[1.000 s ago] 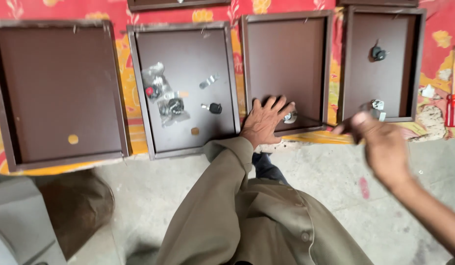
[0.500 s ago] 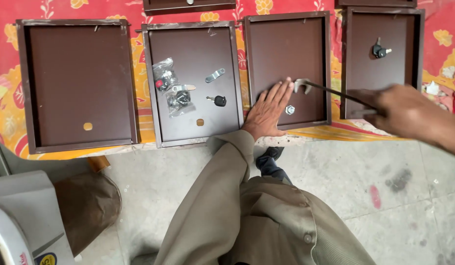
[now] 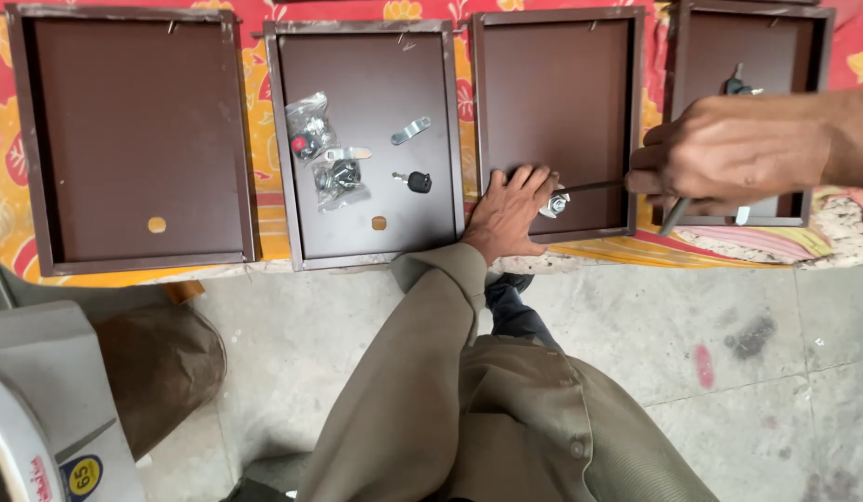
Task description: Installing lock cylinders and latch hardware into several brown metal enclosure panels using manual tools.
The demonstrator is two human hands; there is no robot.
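A: Looking down, we see our tan sleeve (image 3: 422,372) nearest us, above a grey concrete floor (image 3: 729,335). What do our hands do?

B: Our left hand (image 3: 508,212) lies flat, fingers spread, on the third brown metal panel (image 3: 554,102), holding nothing. Just beside its fingertips sits a small silver lock part (image 3: 556,203) near the panel's lower edge.

A: And the right?

B: Our right hand (image 3: 729,153) is closed around a thin dark tool (image 3: 599,186), whose tip reaches that lock part.

A: Farther out?

B: Four brown panels lie in a row on a red and yellow flowered cloth (image 3: 4,223). The second panel (image 3: 362,139) carries clear bags of lock hardware (image 3: 325,153), a black-headed key (image 3: 415,181) and a silver cam plate (image 3: 409,130).
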